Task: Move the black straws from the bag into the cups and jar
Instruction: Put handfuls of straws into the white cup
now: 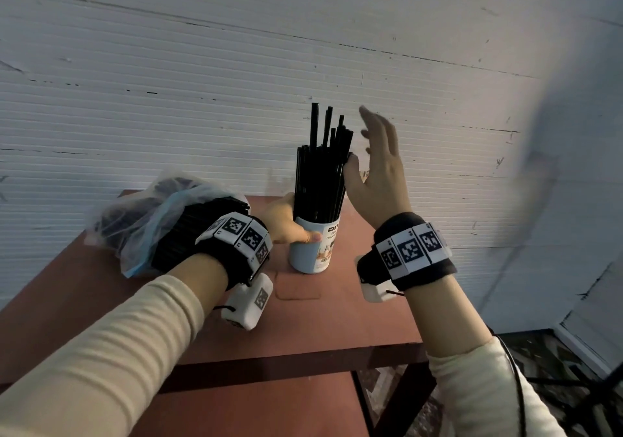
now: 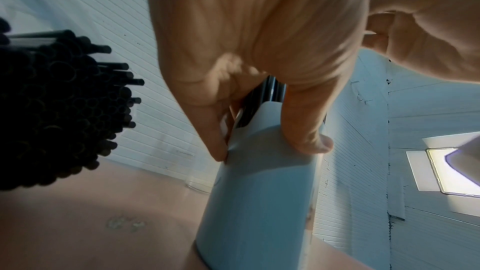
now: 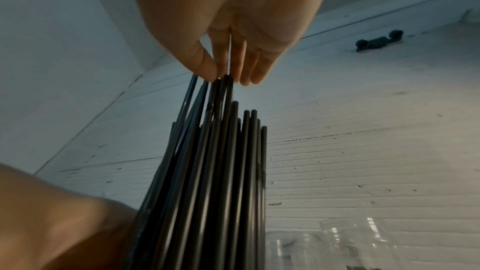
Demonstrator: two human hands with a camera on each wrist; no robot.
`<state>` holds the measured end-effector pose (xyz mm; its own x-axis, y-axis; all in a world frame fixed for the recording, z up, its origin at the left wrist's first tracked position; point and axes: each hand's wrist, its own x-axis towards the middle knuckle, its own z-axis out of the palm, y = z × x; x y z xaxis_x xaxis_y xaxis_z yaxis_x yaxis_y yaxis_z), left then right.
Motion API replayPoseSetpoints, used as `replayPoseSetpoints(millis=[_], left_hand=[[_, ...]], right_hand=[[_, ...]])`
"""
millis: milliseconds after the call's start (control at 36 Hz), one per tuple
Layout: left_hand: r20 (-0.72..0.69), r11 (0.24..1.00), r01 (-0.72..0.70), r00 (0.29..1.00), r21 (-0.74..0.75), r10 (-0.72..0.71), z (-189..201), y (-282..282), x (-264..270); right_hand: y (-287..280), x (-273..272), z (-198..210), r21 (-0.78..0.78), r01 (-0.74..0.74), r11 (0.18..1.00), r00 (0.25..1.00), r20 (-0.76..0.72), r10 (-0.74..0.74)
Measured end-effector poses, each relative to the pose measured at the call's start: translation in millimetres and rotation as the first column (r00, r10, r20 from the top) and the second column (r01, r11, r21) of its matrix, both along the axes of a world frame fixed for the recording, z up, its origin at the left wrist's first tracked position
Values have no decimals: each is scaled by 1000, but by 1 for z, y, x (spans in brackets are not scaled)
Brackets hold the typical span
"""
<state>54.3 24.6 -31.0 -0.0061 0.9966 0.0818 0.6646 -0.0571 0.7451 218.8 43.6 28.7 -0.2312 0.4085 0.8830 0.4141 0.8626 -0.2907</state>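
Black straws (image 1: 320,173) stand bunched in a pale cup (image 1: 315,248) on the reddish tabletop (image 1: 354,318). Left hand (image 1: 286,221) grips the cup's side, fingers (image 2: 306,126) curled round it. Right hand (image 1: 377,173) is flat and spread, thumb touching the bunch, holding nothing. More straws fill the plastic bag (image 1: 141,221) just left.

Left hand (image 2: 259,52) grips the pale blue cup (image 2: 262,192) near its rim, thumb and fingers curled round it. Left of the hand, a bundle of black straws (image 2: 59,106) shows its open ends; the right hand (image 2: 426,28) hangs upper right.
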Motion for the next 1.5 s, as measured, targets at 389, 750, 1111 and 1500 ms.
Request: replayPoseSetpoints(millis=[389, 750, 1111, 1500], left_hand=[[-31, 1000, -19, 999, -3, 19, 2, -1, 1], [-20, 1000, 9, 1000, -9, -9, 1, -1, -1], [22, 999, 5, 1000, -35, -4, 1, -1, -1], [18, 1000, 4, 1000, 18, -5, 0, -2, -2]], right_hand=[[-8, -1, 1, 36, 29, 999, 999, 36, -30], [-3, -3, -5, 24, 7, 1000, 999, 50, -8], [2, -3, -18, 64, 35, 997, 991, 126, -42], [2, -3, 0, 9, 6, 1000, 981, 195, -7]])
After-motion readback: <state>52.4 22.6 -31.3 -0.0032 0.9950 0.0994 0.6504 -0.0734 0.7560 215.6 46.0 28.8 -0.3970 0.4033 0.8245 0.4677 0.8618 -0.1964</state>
